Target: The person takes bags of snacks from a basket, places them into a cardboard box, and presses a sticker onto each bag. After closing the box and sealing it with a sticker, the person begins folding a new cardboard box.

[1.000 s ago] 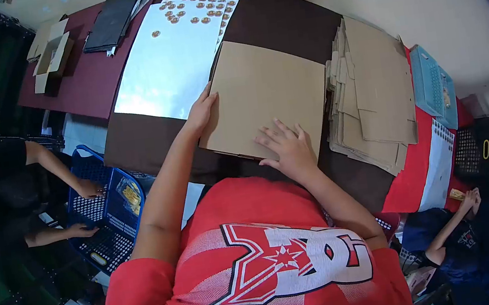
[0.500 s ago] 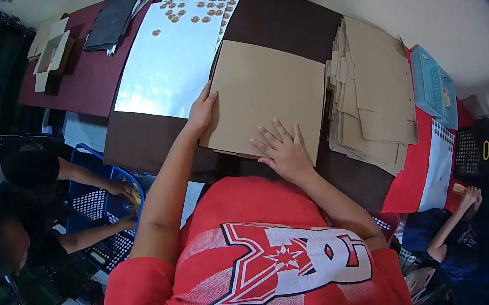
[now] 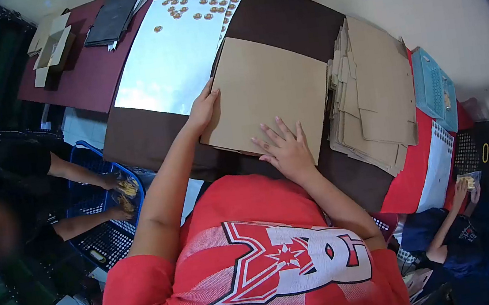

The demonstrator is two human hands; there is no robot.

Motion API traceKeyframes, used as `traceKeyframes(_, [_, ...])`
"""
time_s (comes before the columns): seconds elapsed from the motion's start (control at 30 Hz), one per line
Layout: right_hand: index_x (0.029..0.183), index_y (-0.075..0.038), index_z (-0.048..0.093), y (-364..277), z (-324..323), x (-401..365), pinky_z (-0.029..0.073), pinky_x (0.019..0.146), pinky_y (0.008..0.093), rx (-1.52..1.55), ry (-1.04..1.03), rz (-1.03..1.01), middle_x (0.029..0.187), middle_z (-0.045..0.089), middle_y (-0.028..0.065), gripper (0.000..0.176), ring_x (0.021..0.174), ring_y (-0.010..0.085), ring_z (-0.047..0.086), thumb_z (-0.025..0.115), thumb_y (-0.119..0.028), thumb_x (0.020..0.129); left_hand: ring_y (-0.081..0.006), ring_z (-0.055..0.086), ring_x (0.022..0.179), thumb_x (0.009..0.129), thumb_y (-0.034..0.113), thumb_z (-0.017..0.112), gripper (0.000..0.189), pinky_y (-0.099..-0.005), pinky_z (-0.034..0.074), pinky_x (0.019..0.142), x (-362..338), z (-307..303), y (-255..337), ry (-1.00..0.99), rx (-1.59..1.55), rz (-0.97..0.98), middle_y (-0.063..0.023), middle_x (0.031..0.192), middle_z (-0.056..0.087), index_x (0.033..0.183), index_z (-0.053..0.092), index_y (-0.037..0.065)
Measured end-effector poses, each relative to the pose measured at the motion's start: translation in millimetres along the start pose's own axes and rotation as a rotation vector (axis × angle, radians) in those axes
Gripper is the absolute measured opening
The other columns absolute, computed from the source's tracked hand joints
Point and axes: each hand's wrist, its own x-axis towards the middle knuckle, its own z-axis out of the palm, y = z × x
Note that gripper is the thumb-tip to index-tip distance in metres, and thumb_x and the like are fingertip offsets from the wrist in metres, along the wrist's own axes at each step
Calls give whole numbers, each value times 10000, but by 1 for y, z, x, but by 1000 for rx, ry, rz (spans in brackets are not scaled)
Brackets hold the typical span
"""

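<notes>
A closed, flat brown cardboard box point(image 3: 272, 81) lies on the dark brown tabletop in front of me. My left hand point(image 3: 204, 107) rests along its left edge with the fingers stretched out, partly against the side of the box. Spread flat on top, near the front edge, is my right hand point(image 3: 287, 150), its fingers apart and nothing in them. Just left of the box lies a shiny white sheet point(image 3: 153, 72) with rows of round brown stickers at its far end.
Flattened cardboard pieces point(image 3: 381, 85) are stacked to the right, beside a light blue basket point(image 3: 434, 90). Far left are a black folder point(image 3: 116, 21) and an open carton point(image 3: 52, 54). One co-worker handles bagged food over a blue crate point(image 3: 105, 245); another, at right, holds a small bag point(image 3: 469, 179).
Both my hands stay in place on the box. At left, the co-worker's hands have shifted and lift bagged food in the crate. The right co-worker's bag is raised and more visible.
</notes>
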Motion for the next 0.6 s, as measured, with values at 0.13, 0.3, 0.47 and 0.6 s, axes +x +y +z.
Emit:
traceKeyframes(0.13, [1367, -381, 456, 0, 1, 0, 265, 1025, 697, -7, 4, -3, 1457, 411, -32, 520, 1379, 302, 303, 536, -499, 866, -209, 437, 1288, 974, 256, 487, 535, -290, 321, 1065, -1, 0, 3, 16, 82, -5, -139, 1412, 465, 1459, 346, 80])
traceKeyframes(0.3, [1372, -371, 454, -1, -1, 1, 269, 1023, 695, -7, 13, -2, 1456, 411, -32, 527, 1380, 301, 302, 545, -489, 866, -222, 414, 1314, 980, 251, 480, 527, -295, 308, 1075, -9, 4, 14, 12, 36, 1, -144, 1436, 438, 1456, 346, 70])
traceKeyframes(0.47, [1377, -359, 451, -2, -1, 1, 266, 1022, 694, 4, 7, 10, 1454, 414, -30, 532, 1383, 300, 296, 553, -478, 869, -219, 416, 1311, 981, 245, 484, 527, -293, 308, 1074, 2, -2, -4, -2, 22, 18, -143, 1433, 440, 1458, 343, 69])
traceKeyframes(0.6, [1371, -355, 460, -3, 6, -1, 249, 1028, 696, 23, 19, 14, 1454, 413, -24, 527, 1383, 300, 295, 561, -471, 867, -216, 418, 1308, 982, 257, 488, 532, -293, 310, 1073, -6, 1, 7, -1, -11, 2, -136, 1427, 449, 1458, 342, 71])
